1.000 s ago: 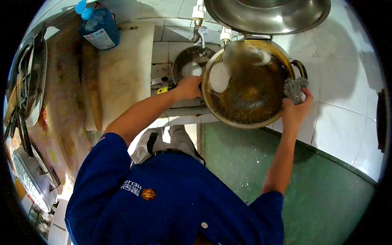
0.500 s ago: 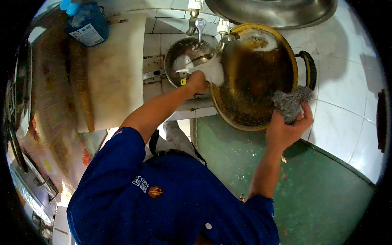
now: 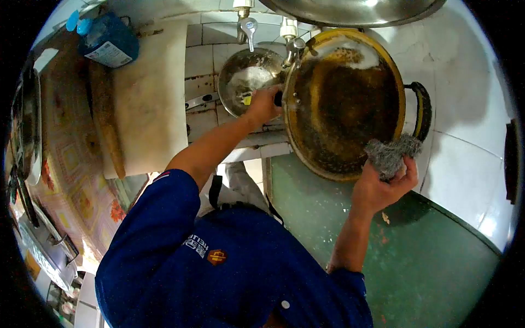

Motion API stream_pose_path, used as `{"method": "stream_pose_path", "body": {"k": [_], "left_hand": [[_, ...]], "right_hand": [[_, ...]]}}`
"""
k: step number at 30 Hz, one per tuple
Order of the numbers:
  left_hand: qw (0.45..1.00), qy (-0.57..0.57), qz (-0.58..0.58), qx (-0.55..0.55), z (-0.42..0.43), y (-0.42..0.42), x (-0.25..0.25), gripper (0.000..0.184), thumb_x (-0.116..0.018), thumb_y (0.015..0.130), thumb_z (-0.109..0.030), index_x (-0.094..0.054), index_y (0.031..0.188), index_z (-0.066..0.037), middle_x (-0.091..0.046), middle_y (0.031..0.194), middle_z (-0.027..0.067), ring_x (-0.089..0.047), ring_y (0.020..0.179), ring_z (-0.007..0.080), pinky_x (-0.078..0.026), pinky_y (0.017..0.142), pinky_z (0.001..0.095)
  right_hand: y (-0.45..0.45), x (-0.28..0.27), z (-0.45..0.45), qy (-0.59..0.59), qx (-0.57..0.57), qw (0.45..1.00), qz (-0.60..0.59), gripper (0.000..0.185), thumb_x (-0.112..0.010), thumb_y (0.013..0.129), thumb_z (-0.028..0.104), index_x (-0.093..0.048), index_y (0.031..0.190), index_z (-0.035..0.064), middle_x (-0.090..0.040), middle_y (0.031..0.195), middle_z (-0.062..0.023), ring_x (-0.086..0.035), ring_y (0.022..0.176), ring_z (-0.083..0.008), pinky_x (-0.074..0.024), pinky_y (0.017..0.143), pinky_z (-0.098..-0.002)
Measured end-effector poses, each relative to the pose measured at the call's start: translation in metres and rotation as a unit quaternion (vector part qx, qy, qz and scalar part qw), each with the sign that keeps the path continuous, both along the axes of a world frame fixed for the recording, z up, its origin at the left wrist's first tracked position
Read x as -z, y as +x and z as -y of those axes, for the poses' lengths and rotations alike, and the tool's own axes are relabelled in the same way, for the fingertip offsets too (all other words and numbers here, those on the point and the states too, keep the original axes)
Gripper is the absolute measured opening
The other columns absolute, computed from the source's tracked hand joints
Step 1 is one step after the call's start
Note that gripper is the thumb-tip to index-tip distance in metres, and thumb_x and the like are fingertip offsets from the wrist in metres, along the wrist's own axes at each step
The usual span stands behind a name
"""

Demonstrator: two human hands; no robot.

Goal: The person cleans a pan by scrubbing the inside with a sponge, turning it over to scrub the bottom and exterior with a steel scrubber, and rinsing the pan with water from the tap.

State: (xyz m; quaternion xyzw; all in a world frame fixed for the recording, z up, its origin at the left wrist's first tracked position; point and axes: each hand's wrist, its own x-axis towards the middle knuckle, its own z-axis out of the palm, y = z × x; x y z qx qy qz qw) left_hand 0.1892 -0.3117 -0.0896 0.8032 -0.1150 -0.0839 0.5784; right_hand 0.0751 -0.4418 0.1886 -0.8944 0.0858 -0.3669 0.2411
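My left hand (image 3: 263, 105) is closed around the black left handle of a large shallow brown pan (image 3: 350, 104), at the pan's near-left rim. The pan is stained dark inside, with a pale sudsy patch near its top. In my right hand (image 3: 385, 183) is a grey wad of steel wool (image 3: 391, 156), held at the pan's lower right rim, just below the right loop handle (image 3: 423, 112). Behind my left hand sits a metal bowl (image 3: 232, 68) with something small and yellow in it, partly hidden by the hand.
Two taps (image 3: 249, 27) come out above the bowl and pan. A large metal basin (image 3: 355, 13) lies at the back. On the left are a cutting board (image 3: 150, 104), a blue jug (image 3: 112, 41) and a long wooden piece (image 3: 106, 120). White tiles (image 3: 459, 158) run along the right.
The white object in my left hand is out of sight, and that hand now holds the pan's left handle. The steel wool stays in my right hand near the rim. The view has shifted slightly.
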Motion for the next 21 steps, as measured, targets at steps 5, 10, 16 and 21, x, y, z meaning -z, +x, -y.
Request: {"method": "stream_pose_path", "body": {"k": [5, 10, 16, 21], "left_hand": [[0.989, 0.119, 0.02, 0.083, -0.016, 0.006, 0.009, 0.048, -0.077, 0.062, -0.018, -0.059, 0.103, -0.003, -0.065, 0.086, 0.0203, -0.063, 0.082, 0.0382, -0.05, 0.073, 0.0441], [0.977, 0.164, -0.015, 0.134, -0.047, 0.009, -0.007, 0.045, -0.079, 0.062, -0.025, -0.059, 0.096, -0.003, -0.065, 0.086, 0.0195, -0.062, 0.085, 0.0388, -0.048, 0.076, 0.0454], [0.947, 0.265, 0.056, 0.172, -0.072, 0.016, -0.019, 0.044, -0.079, 0.063, -0.023, -0.059, 0.098, -0.004, -0.065, 0.092, 0.0201, -0.062, 0.09, 0.0415, -0.049, 0.078, 0.0472], [0.922, 0.337, 0.025, 0.19, -0.086, 0.022, -0.056, 0.037, -0.073, 0.066, -0.019, -0.061, 0.098, -0.006, -0.066, 0.092, 0.0182, -0.062, 0.09, 0.0401, -0.049, 0.079, 0.0484]], "right_hand": [[0.0, 0.004, 0.016, 0.094, -0.025, 0.995, -0.017, 0.054, -0.064, 0.076, -0.009, -0.036, 0.121, 0.0024, -0.053, 0.111, -0.0167, -0.059, 0.096, -0.0205, -0.0495, 0.083, -0.0297], [0.007, 0.013, 0.027, 0.124, 0.015, 0.991, -0.039, 0.053, -0.064, 0.075, -0.006, -0.039, 0.121, 0.0021, -0.053, 0.11, -0.0127, -0.056, 0.1, -0.0202, -0.0455, 0.087, -0.0299], [0.013, -0.002, 0.028, 0.185, 0.073, 0.974, -0.109, 0.054, -0.06, 0.069, -0.008, -0.042, 0.119, 0.0032, -0.05, 0.113, -0.0119, -0.053, 0.104, -0.0224, -0.0406, 0.095, -0.0334], [0.006, 0.006, 0.044, 0.198, 0.05, 0.973, -0.106, 0.053, -0.06, 0.069, -0.006, -0.043, 0.118, 0.0047, -0.051, 0.114, -0.0127, -0.053, 0.105, -0.0231, -0.0405, 0.095, -0.0342]]}}
